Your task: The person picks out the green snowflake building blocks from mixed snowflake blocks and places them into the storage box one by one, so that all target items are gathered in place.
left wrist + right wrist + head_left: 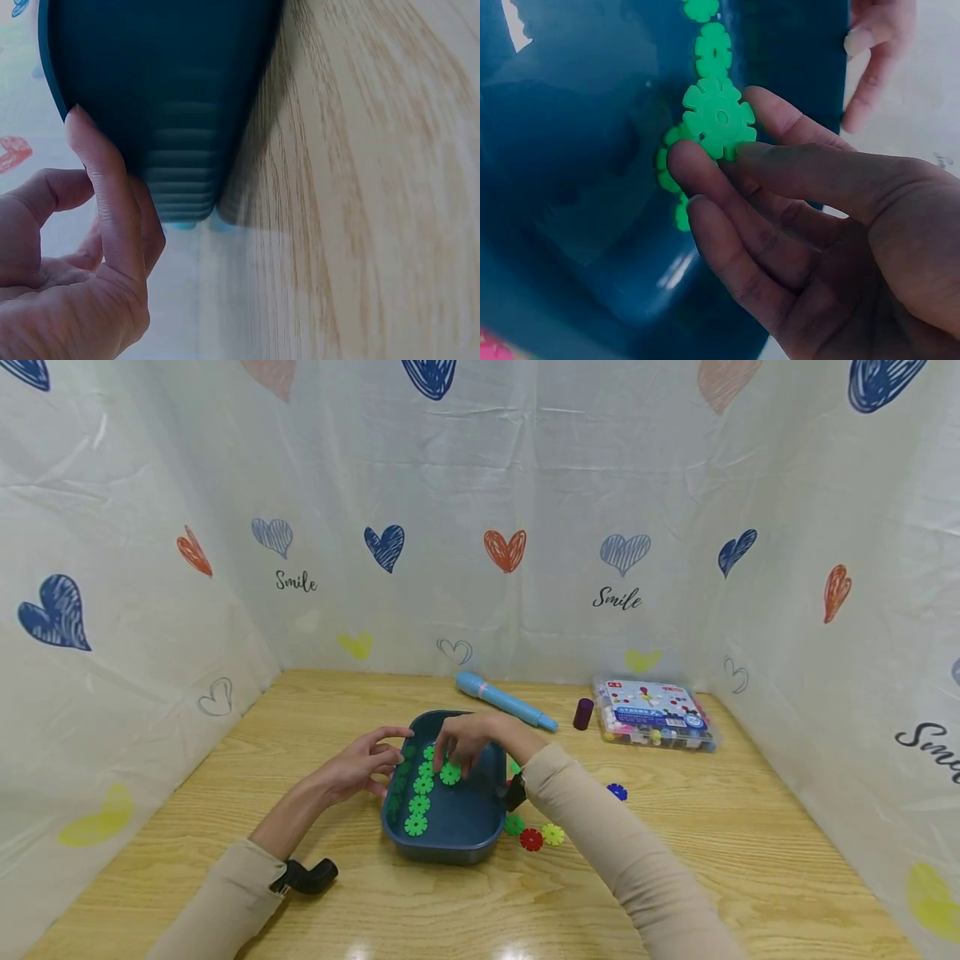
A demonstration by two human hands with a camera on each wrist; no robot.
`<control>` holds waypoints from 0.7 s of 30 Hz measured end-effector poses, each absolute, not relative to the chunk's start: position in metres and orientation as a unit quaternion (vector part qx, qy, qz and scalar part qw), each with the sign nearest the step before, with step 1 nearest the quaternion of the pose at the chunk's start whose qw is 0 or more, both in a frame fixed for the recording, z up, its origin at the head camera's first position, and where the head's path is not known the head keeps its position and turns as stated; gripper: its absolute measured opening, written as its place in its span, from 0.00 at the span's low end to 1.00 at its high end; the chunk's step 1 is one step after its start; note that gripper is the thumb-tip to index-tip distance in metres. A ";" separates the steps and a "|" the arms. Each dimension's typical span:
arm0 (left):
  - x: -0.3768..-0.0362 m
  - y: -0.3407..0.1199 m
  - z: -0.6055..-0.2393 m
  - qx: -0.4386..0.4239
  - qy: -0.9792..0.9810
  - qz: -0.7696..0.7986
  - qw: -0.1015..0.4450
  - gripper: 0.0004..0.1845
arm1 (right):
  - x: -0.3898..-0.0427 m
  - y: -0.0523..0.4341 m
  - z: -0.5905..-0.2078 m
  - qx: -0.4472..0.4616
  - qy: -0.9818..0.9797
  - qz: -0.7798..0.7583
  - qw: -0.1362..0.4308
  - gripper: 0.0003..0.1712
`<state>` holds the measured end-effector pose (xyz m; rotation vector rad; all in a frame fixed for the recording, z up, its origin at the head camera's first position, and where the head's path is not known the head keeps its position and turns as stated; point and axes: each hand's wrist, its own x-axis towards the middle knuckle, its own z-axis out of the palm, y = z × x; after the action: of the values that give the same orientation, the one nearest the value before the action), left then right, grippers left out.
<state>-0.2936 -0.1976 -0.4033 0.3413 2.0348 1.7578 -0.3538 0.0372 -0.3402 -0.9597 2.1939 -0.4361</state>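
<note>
Right hand grip: the right hand (pixel 468 742) pinches 1 green snowflake disc (pixel 720 118) between thumb and fingertips, the other fingers loosely bent; it hangs over the upper middle of the tray, centre of the head frame.

Left hand grip: the left hand (pixel 360 767) rests against the outer left wall of the tray; in the left wrist view an almost straight finger (pixel 105 195) lies along the ribbed corner, the rest relaxed and holding nothing.

Held disc: flat, toothed like a gear, its face turned toward the right wrist camera; it sits just above the row of discs, and whether it touches them I cannot tell.

Tray: a dark blue tray (pixel 450 847) with rounded corners stands on the wooden surface (pixel 750 843) in the lower centre of the head frame, its long axis running from the near edge toward the back wall.

Row in tray: green discs (pixel 417 814) lie in a line along the tray's left side, parallel to its long axis.

Loose discs: a green (pixel 513 824), a red (pixel 531 839) and a yellow disc (pixel 552 834) lie just right of the tray; a blue disc (pixel 617 792) lies farther right.

Behind: a light blue microphone toy (pixel 504 699), a dark purple cylinder (pixel 582 713) and a clear box of pieces (pixel 654 712) sit near the back curtain, upper right of the surface.
</note>
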 end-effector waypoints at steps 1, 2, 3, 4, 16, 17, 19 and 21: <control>-0.294 -0.197 -0.404 0.125 0.733 0.634 0.214 0.28 | -0.354 0.036 -0.342 -0.368 0.844 -0.168 0.351 0.17; -0.294 -0.197 -0.404 0.126 0.732 0.634 0.215 0.28 | -0.354 0.035 -0.343 -0.368 0.844 -0.166 0.352 0.17; -0.294 -0.197 -0.404 0.126 0.732 0.635 0.215 0.28 | -0.355 0.034 -0.344 -0.366 0.845 -0.164 0.353 0.17; -0.294 -0.197 -0.404 0.124 0.731 0.635 0.215 0.28 | -0.354 0.033 -0.345 -0.364 0.846 -0.161 0.355 0.17; -0.294 -0.199 -0.404 0.124 0.731 0.635 0.214 0.28 | -0.351 0.028 -0.347 -0.349 0.855 -0.122 0.364 0.16; -0.294 -0.199 -0.404 0.126 0.731 0.635 0.215 0.28 | -0.351 0.028 -0.347 -0.348 0.855 -0.122 0.364 0.16; -0.294 -0.199 -0.403 0.127 0.731 0.636 0.215 0.28 | -0.351 0.028 -0.348 -0.345 0.855 -0.122 0.366 0.16; -0.294 -0.198 -0.403 0.124 0.730 0.637 0.215 0.28 | -0.351 0.028 -0.348 -0.342 0.855 -0.123 0.369 0.16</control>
<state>-0.2938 -0.1984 -0.4033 0.3424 2.0235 1.7656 -0.3510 0.0279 -0.3478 -0.8791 2.1953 -0.3151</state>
